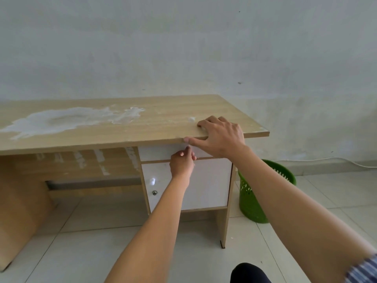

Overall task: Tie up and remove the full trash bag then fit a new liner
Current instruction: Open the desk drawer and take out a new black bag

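A green slotted trash bin (pixel 253 199) stands on the floor right of the wooden desk (pixel 122 127), partly hidden behind my right forearm; I see no bag or liner in it. My left hand (pixel 182 162) is curled at the front of the white drawer (pixel 155 153) under the desktop, its fingers pinched at the drawer's top edge. My right hand (pixel 221 135) lies flat on the desktop's front edge, with the thumb under the rim. No trash bag or new liner is in view.
Below the drawer is a white cabinet door (pixel 212 186) with a round lock (pixel 154 193). White stains (pixel 67 119) mark the desktop. The desk backs onto a pale wall, and a white cable (pixel 346 161) runs along the skirting. The floor is light tile.
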